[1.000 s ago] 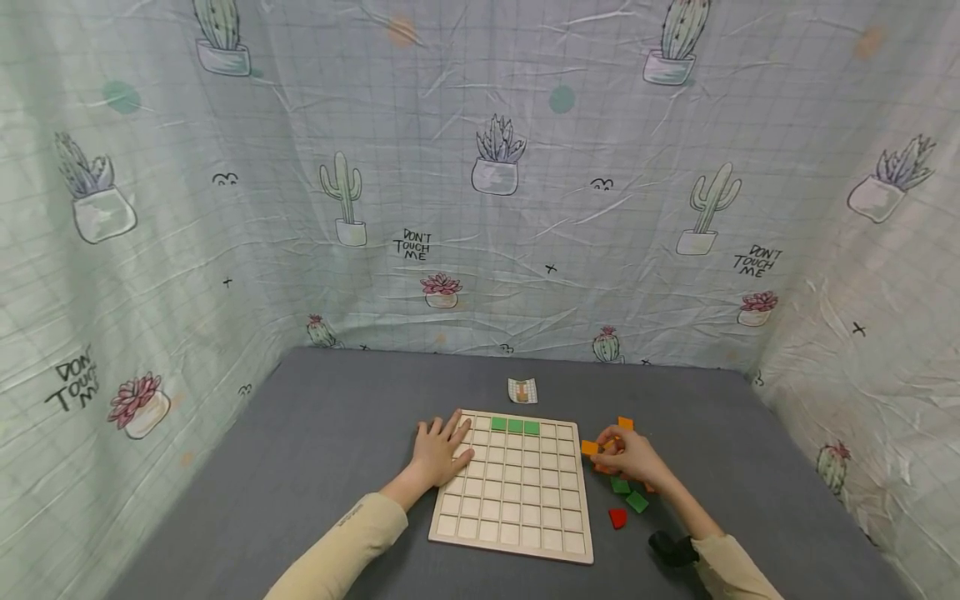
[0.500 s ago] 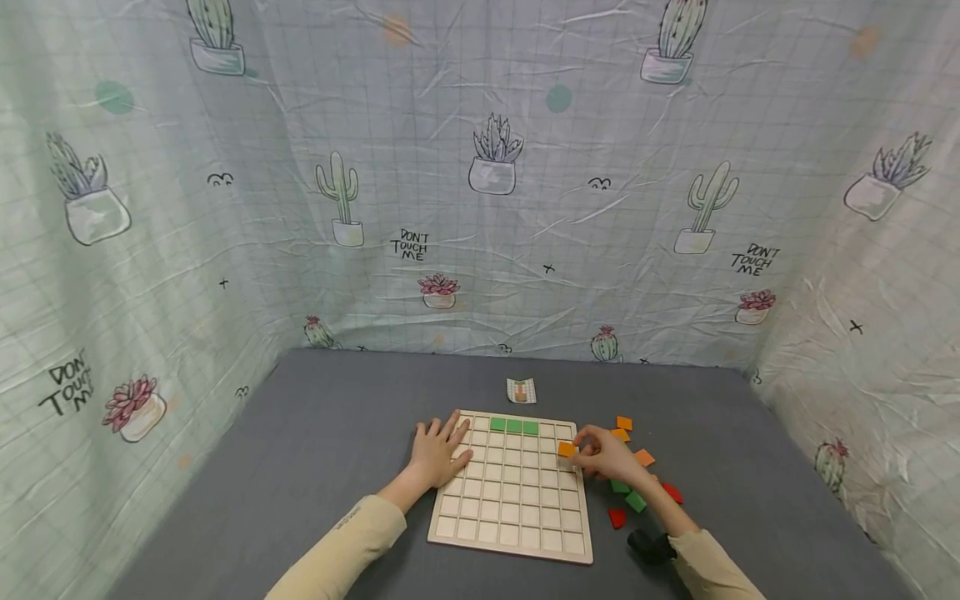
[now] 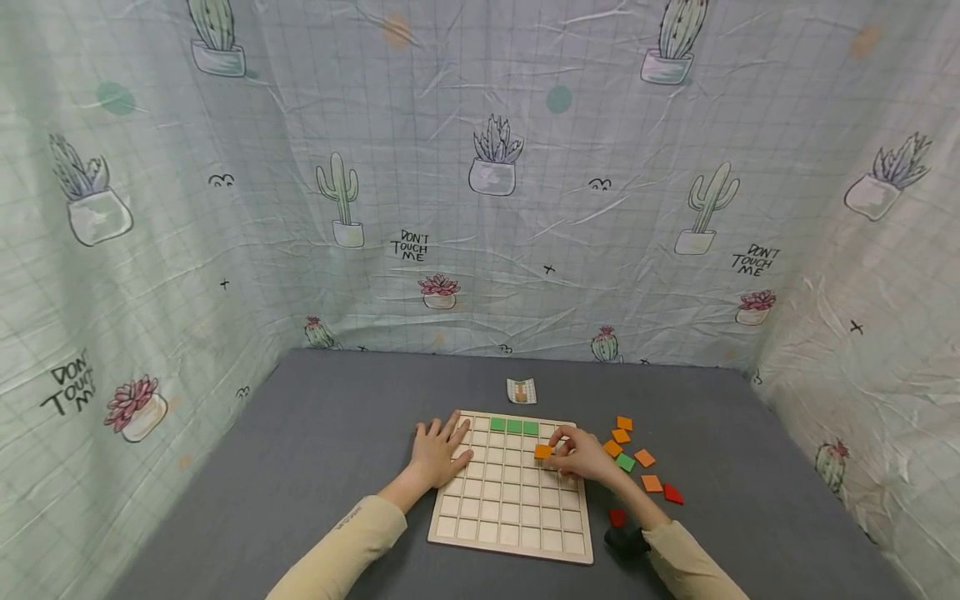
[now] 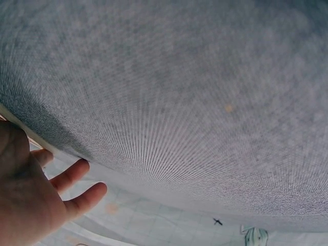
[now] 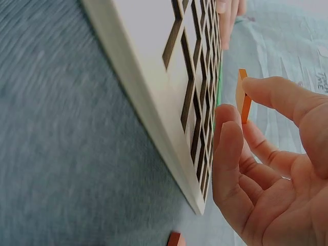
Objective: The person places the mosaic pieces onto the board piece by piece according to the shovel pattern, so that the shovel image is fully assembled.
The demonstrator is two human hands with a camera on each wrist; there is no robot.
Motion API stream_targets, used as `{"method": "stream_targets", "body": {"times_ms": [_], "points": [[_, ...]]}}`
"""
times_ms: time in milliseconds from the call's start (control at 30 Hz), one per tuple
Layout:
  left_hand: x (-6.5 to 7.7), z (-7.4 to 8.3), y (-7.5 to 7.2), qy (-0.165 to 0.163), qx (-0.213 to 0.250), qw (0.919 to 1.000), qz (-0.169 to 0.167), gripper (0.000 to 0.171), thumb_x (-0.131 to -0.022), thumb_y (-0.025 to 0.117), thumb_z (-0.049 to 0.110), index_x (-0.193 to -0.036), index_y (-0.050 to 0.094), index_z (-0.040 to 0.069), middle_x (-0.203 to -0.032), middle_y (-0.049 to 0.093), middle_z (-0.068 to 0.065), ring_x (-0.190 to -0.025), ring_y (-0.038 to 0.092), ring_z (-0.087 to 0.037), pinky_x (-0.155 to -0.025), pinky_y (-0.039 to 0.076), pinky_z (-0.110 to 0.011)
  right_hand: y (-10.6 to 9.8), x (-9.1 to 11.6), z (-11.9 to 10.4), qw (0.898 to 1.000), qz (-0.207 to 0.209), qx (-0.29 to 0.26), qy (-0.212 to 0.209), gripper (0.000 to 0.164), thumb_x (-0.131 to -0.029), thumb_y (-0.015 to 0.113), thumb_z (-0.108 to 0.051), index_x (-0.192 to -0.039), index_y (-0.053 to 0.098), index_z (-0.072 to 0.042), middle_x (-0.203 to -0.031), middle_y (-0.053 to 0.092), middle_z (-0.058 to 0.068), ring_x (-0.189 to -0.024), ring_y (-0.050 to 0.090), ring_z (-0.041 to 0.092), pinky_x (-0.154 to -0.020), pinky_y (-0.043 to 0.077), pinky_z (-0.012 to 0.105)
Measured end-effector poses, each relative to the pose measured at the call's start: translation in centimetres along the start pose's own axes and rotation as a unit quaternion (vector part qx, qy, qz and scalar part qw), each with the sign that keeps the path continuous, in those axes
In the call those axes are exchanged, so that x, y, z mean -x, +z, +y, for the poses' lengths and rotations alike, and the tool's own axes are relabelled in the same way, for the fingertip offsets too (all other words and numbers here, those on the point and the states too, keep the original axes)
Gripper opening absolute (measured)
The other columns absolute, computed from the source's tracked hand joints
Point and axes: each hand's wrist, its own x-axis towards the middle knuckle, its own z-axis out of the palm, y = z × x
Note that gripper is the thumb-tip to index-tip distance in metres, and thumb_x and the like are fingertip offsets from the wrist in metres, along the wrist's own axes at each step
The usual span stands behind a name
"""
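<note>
1. Your right hand (image 3: 581,456) pinches an orange tile (image 3: 542,452) between thumb and fingers; the right wrist view shows the tile's thin edge and a gap between it and the board.
2. That tile is over the far right part of the wooden board (image 3: 512,493), which is divided into square cells.
3. Your left hand (image 3: 435,454) grips nothing: its fingers are spread, and it rests on the board's left edge near the far corner.
4. Three green tiles (image 3: 514,427) sit side by side in the board's far row, to the left of your right hand.
5. On the grey table (image 3: 315,467), right of the board, you have loose pieces: several orange tiles (image 3: 645,458), a loose green tile (image 3: 626,462) among them, a red piece (image 3: 673,493) with a rounded side, and another red piece (image 3: 617,517) close to your right forearm.
6. A small patterned card (image 3: 521,392) lies just beyond the board's far edge.
7. Behind the table hangs a pale curtain (image 3: 491,267) printed with potted plants.
</note>
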Motion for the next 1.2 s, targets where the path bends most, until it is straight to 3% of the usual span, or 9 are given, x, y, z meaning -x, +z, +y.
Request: {"method": "stream_targets", "body": {"times_ms": [500, 800, 1200], "points": [[0.1, -0.1, 0.3, -0.001, 0.005, 0.9999, 0.009, 0.055, -0.092, 0.035, 0.05, -0.138, 0.036, 0.02, -0.144, 0.034, -0.005, -0.113, 0.043, -0.03, -0.085, 0.034, -0.051, 1.6, -1.2, -1.2, 1.0, -0.009, 0.006, 0.004, 0.027, -0.077, 0.069, -0.014, -0.094, 0.054, 0.001, -0.063, 0.058, 0.007, -0.046, 0.053, 0.017, -0.044, 0.043, 0.027], [0.1, 0.1, -0.1, -0.002, 0.002, 1.0, 0.001, 0.055, -0.091, 0.035, 0.05, -0.138, 0.037, 0.02, -0.143, 0.035, -0.005, -0.114, 0.043, -0.03, -0.086, 0.033, -0.052, 2.3, -2.2, -1.7, 0.999, -0.002, 0.011, 0.031, 0.027, -0.075, 0.07, -0.013, -0.093, 0.055, 0.0, -0.059, 0.051, 0.001, -0.047, 0.052, 0.014, -0.047, 0.043, 0.026], [0.1, -0.1, -0.1, 0.001, -0.001, 1.0, -0.006, 0.056, -0.092, 0.033, 0.051, -0.139, 0.034, 0.021, -0.144, 0.032, -0.004, -0.115, 0.042, -0.03, -0.086, 0.034, -0.052, 3.2, -3.2, -2.2, 0.997, 0.031, -0.008, 0.071, 0.029, -0.074, 0.069, -0.01, -0.097, 0.054, 0.001, -0.061, 0.055, 0.005, -0.049, 0.054, 0.014, -0.047, 0.043, 0.026]]}}
